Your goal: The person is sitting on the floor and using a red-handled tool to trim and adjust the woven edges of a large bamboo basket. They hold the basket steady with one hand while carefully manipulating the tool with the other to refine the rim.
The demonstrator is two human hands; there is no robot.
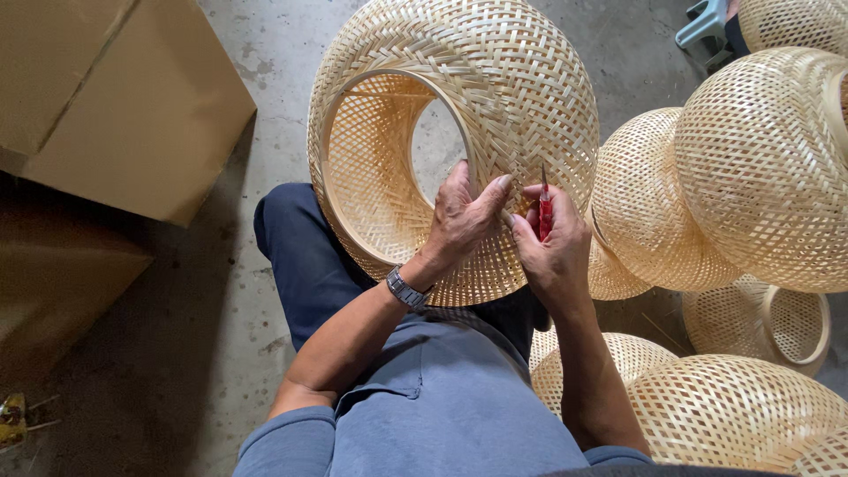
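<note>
both hands (508, 231) against woven shade (477, 79)

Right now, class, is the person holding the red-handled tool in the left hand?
No, the red-handled tool sits in the right hand, while the left hand presses on the woven bamboo shade.

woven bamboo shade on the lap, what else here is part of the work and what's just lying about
In use:
woven bamboo shade, steadied by the left hand
red-handled tool, gripped in the right hand

Lying about:
finished woven shades stacked at right
cardboard boxes at left
plastic stool, far corner
</note>
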